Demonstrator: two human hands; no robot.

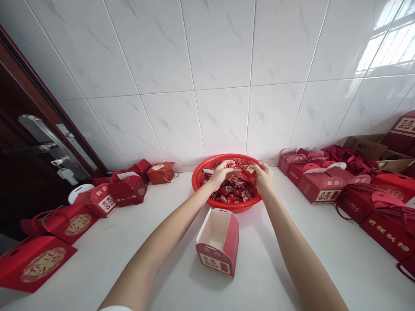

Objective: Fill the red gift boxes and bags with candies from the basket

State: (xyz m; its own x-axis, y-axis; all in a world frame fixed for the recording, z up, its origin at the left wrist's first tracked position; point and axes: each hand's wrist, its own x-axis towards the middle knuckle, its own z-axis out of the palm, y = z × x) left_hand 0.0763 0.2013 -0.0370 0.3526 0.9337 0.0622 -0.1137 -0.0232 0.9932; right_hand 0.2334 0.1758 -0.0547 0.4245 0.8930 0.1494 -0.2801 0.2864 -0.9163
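A red plastic basket (238, 208) full of red-wrapped candies (234, 190) stands against the tiled wall. Over its left part is my left hand (223, 173), fingers apart and pointing right, with no item visible in it. My right hand (264, 176), at the basket's right side, pinches a small red and gold candy packet (250, 169). Nearer to me, between my forearms, an open red and white box (218, 242) stands upright with its top flaps apart; the part of its inside that shows is bare.
Red gift boxes (78, 223) line the left side, near a dark door with a handle (58, 147). More red boxes (320, 185) stand at the right, with red ribbon (350, 160) and a cardboard box (366, 147) behind them.
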